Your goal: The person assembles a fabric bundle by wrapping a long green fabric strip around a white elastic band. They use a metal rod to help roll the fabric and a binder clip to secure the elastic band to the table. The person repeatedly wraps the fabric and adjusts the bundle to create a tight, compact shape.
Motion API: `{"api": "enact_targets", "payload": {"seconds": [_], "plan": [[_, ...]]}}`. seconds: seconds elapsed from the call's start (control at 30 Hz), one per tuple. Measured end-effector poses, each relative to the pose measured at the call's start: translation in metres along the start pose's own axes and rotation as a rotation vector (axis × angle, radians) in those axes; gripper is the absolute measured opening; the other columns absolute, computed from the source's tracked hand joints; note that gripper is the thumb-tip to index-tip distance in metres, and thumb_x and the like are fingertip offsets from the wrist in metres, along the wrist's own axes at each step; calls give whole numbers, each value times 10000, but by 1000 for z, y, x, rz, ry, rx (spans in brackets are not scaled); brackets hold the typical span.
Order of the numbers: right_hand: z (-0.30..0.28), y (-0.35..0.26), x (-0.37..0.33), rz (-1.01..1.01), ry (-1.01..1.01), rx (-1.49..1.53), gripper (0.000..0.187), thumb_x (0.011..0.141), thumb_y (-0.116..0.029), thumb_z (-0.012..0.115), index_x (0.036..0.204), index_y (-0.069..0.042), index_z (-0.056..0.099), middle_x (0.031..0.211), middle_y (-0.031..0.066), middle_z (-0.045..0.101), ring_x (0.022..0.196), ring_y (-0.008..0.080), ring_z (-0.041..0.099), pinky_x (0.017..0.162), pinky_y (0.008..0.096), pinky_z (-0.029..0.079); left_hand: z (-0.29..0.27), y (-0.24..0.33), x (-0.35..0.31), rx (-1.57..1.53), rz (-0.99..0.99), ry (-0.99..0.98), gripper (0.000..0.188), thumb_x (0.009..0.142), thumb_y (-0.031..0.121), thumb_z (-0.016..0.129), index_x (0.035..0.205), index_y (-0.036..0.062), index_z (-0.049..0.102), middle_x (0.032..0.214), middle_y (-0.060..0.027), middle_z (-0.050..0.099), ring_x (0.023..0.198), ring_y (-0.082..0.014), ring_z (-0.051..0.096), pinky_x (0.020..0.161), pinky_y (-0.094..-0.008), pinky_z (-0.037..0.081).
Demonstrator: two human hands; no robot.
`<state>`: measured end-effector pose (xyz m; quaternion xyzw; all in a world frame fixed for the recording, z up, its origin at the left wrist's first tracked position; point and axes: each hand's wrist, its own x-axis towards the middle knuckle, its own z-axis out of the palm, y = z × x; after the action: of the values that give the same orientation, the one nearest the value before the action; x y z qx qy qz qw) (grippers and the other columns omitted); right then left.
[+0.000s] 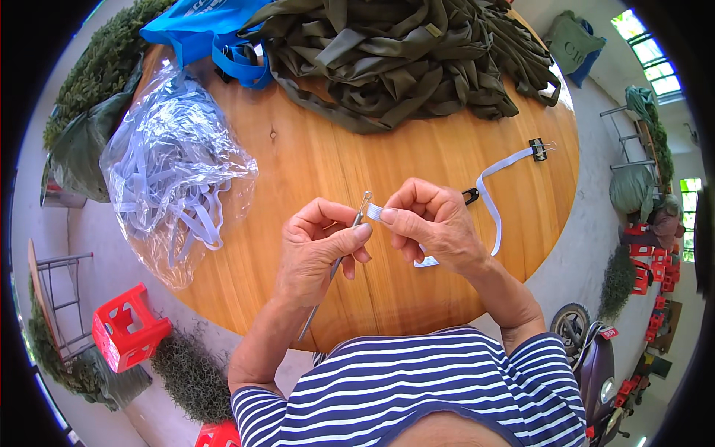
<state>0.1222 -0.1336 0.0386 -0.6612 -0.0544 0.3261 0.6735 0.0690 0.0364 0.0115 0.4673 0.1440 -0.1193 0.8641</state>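
Tabletop [298, 160], bag [176, 278] of straps [201, 220], seemingly elastic

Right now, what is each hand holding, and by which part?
The left hand holds the metal rod near its looped end; the right hand pinches the white strip near one end.

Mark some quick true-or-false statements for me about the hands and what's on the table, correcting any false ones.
1. The left hand holds a thin metal tool. True.
2. The right hand is empty. False: it pinches the end of a white strip.
3. A black clip lies to the right of the right hand. True.
4. The clear plastic bag lies to the right of both hands. False: it lies to their left.
5. The dark green fabric is heaped at the far side of the table. True.
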Motion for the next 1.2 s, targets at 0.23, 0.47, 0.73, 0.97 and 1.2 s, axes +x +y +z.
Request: {"api": "enact_targets", "payload": {"seconds": [0.23, 0.47, 0.73, 0.97, 1.2], "plan": [[-1, 1, 1, 2, -12, 33, 182, 820, -185, 614, 817, -10, 563, 579, 25, 558, 424, 49, 495, 359, 170, 367, 1, 1, -1, 3, -8, 7, 144, 749, 25, 661, 826, 2, 542, 690, -66, 593, 537, -119, 597, 375, -190, 428], [-1, 1, 1, 23, -30, 58, 185, 820, -188, 614, 815, -11, 560, 573, 26, 556, 419, 49, 494, 351, 171, 366, 1, 1, -1, 8, -22, -6, 143, 748, 38, 666, 819, 1, 547, 689, -68, 597, 537, -118, 597, 374, -189, 428], [4, 8, 3, 6, -1, 99, 191, 833, -193, 605, 819, -9, 556, 598, 30, 564, 439, 48, 504, 360, 166, 371, 5, -6, -3, 94, 28, 9, 144, 746, 46, 668, 815, 1, 549, 676, -71, 607, 536, -106, 592, 368, -178, 409], [5, 19, 6, -102, -36, 163, 180, 842, -166, 596, 897, 3, 572, 633, 25, 577, 476, 46, 519, 381, 165, 388, 7, -8, -6, 67, 60, 18, 163, 796, 121, 633, 852, 1, 539, 697, -66, 602, 522, -99, 580, 364, -174, 390], [7, 20, 6, -87, -49, 59, 165, 839, -159, 597, 890, -3, 580, 636, 16, 571, 478, 38, 507, 389, 163, 387, 14, -6, -7, 32, 82, 57, 186, 874, 190, 540, 882, 4, 526, 699, -64, 579, 474, -86, 542, 346, -165, 360]]}}
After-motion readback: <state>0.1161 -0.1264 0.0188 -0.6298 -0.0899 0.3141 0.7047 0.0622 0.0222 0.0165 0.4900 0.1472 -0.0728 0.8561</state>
